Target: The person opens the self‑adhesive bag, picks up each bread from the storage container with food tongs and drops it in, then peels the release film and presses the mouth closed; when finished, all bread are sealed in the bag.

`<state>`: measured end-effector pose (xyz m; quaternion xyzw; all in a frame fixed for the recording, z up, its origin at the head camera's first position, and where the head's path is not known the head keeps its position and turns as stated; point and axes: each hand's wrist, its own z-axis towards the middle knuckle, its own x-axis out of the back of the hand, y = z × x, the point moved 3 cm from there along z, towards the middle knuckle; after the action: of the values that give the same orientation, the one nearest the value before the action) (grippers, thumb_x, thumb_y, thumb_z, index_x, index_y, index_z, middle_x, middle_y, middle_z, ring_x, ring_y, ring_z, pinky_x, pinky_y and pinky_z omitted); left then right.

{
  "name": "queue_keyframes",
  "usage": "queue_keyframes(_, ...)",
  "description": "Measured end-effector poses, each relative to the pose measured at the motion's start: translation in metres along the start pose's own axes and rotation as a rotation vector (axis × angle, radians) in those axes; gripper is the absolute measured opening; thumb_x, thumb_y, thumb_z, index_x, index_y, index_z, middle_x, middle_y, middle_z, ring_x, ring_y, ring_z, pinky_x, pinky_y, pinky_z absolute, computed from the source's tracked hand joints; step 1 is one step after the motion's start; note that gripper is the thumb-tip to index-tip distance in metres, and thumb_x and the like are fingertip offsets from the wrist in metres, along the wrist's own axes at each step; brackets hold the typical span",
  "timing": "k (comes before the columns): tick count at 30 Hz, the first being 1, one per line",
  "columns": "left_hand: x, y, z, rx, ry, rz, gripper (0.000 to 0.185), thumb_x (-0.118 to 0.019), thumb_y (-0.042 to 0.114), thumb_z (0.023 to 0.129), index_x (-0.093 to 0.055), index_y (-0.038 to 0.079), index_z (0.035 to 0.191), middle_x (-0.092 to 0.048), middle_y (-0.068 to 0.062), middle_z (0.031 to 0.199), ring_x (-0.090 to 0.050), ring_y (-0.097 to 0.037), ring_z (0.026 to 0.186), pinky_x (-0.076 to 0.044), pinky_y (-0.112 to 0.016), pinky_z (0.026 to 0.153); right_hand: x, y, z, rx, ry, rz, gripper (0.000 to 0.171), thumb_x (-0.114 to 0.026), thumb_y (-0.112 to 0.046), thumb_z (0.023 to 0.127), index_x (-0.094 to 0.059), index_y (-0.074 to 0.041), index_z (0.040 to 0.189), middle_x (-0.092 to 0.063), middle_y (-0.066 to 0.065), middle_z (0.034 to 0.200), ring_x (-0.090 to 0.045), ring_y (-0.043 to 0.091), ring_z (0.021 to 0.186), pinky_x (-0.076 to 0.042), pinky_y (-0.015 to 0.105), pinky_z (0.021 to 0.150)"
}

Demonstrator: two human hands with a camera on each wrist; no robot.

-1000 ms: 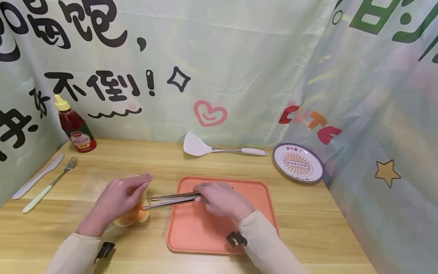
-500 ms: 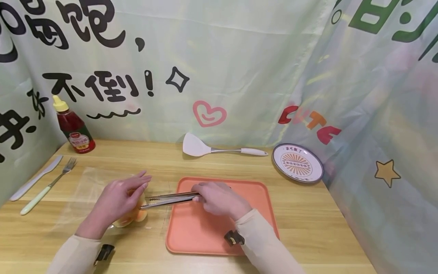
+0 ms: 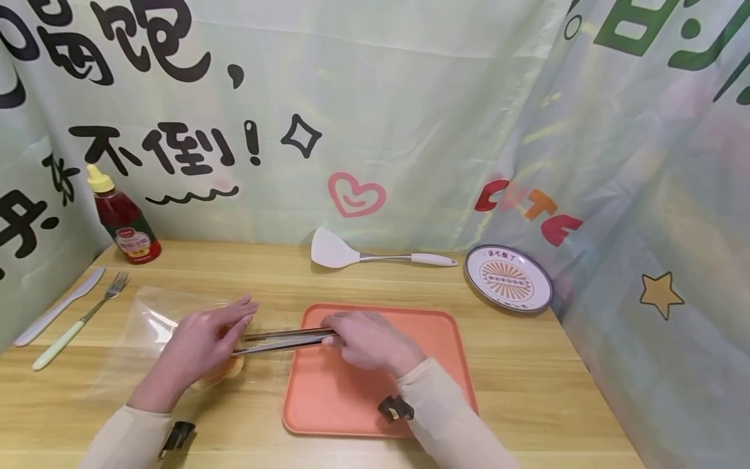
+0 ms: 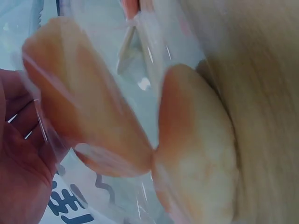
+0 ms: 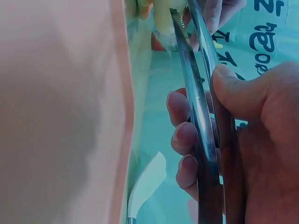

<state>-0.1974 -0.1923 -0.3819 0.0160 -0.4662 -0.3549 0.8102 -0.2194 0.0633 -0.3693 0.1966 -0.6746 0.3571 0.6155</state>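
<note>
My right hand grips metal tongs above the tray. Their tips point left into the mouth of a clear plastic bag. In the right wrist view my thumb lies on one arm of the tongs and my fingers curl round the other; the tips are at the pale bread. My left hand holds the bag by its mouth, palm toward the bread. Two golden bread rolls show in the left wrist view: one roll tilted beside my fingers, the other roll lower, near the tabletop. From above, my left hand mostly hides the bread.
A coral tray lies under my right forearm. Behind it are a white spatula and a patterned plate. At left lie a knife and a fork, with a red sauce bottle at the back.
The tongs and my right hand have moved slightly left, so the tips sit deeper by my left hand. Less bread shows below that hand. The whole view has shifted a little.
</note>
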Motion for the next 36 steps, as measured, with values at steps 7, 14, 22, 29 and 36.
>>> queue_keyframes(7, 0.0, -0.002, -0.001, -0.009, 0.019, -0.021, 0.026, -0.073, 0.0, 0.085, -0.074, 0.001, 0.111, -0.067, -0.018, 0.117, -0.067, -0.042, 0.095, -0.053, -0.059, 0.079, -0.006, -0.007, 0.006, -0.008, 0.0, -0.052, 0.011, -0.057, -0.028, 0.101, -0.062, -0.018, 0.101, -0.052, -0.011, 0.08, -0.05, 0.007, 0.067, -0.044, 0.023, 0.061)
queue_keyframes(14, 0.0, -0.001, -0.001, 0.014, 0.003, -0.025, 0.025, -0.072, 0.002, 0.086, -0.073, 0.002, 0.112, -0.066, -0.016, 0.119, -0.067, -0.041, 0.095, -0.052, -0.059, 0.081, -0.009, -0.008, 0.008, -0.02, 0.0, -0.062, 0.013, -0.056, -0.029, 0.101, -0.062, -0.017, 0.103, -0.051, -0.01, 0.079, -0.049, 0.008, 0.066, -0.044, 0.023, 0.061)
queue_keyframes(22, 0.002, -0.002, 0.0, 0.011, -0.028, 0.025, 0.024, -0.072, 0.006, 0.088, -0.074, 0.003, 0.111, -0.067, -0.016, 0.117, -0.07, -0.038, 0.086, -0.054, -0.057, 0.072, -0.005, -0.006, -0.001, -0.069, -0.01, 0.027, 0.027, -0.057, -0.029, 0.101, -0.062, -0.014, 0.122, -0.058, -0.007, 0.096, -0.051, 0.008, 0.074, -0.046, 0.023, 0.068)
queue_keyframes(29, 0.005, -0.005, 0.002, 0.022, -0.054, 0.042, 0.023, -0.068, 0.012, 0.092, -0.074, 0.005, 0.113, -0.068, -0.014, 0.117, -0.069, -0.04, 0.088, -0.055, -0.057, 0.07, 0.003, -0.001, -0.016, -0.092, 0.007, 0.066, 0.028, -0.061, -0.028, 0.099, -0.061, -0.013, 0.123, -0.051, -0.009, 0.086, -0.048, 0.008, 0.067, -0.043, 0.022, 0.062)
queue_keyframes(36, 0.009, -0.005, 0.004, 0.051, -0.059, 0.031, 0.023, -0.068, 0.012, 0.093, -0.073, 0.005, 0.114, -0.068, -0.014, 0.118, -0.068, -0.04, 0.091, -0.054, -0.058, 0.072, 0.01, 0.005, -0.031, -0.108, 0.025, 0.11, 0.026, -0.063, -0.027, 0.098, -0.062, -0.013, 0.119, -0.05, -0.01, 0.081, -0.048, 0.008, 0.064, -0.044, 0.024, 0.059)
